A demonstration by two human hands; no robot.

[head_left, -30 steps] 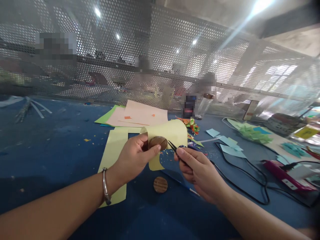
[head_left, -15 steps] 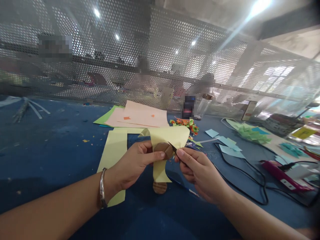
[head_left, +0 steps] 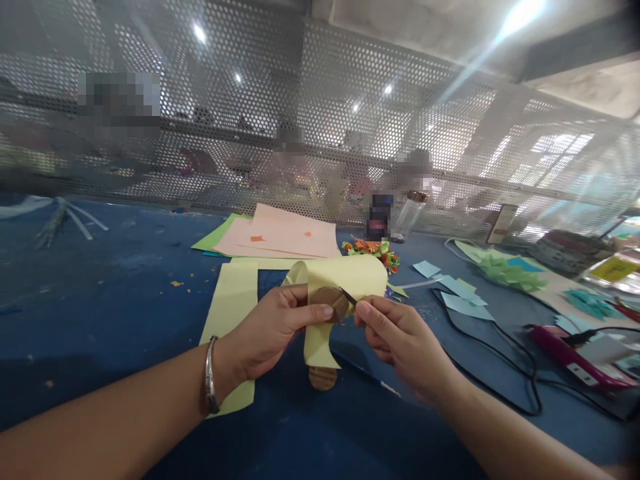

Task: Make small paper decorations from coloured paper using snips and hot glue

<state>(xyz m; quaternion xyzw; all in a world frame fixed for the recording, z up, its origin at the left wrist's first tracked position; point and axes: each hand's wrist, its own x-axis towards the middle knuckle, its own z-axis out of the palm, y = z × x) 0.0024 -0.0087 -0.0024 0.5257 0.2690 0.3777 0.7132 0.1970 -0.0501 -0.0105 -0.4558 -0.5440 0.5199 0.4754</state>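
My left hand [head_left: 277, 327], with a silver bangle at the wrist, pinches a round brown cardboard piece [head_left: 333, 303] against a curled pale yellow paper sheet [head_left: 350, 270]. The thumb lies on the cardboard; the other fingers are behind the paper. My right hand [head_left: 395, 327] is closed around scissors [head_left: 348, 296], whose dark pointed blade reaches the cardboard's right edge. Their handles are mostly hidden in the fingers. The paper's lower strip hangs down with a curved cut edge. Below it, a second brown cardboard piece [head_left: 323, 379] shows its rounded end on the blue table.
Another pale yellow sheet [head_left: 227, 303] lies at left, with pink sheets [head_left: 295, 233] behind. Orange-green paper scraps [head_left: 383, 255], a clear bottle [head_left: 411, 215] and blue paper pieces [head_left: 465, 303] stand or lie beyond. At right are black cables [head_left: 533, 373] and a magenta power strip [head_left: 575, 360].
The view has shifted slightly. The scissors remain at the cardboard's right edge, and the upper paper bulges a little further right. Both hands keep their hold.
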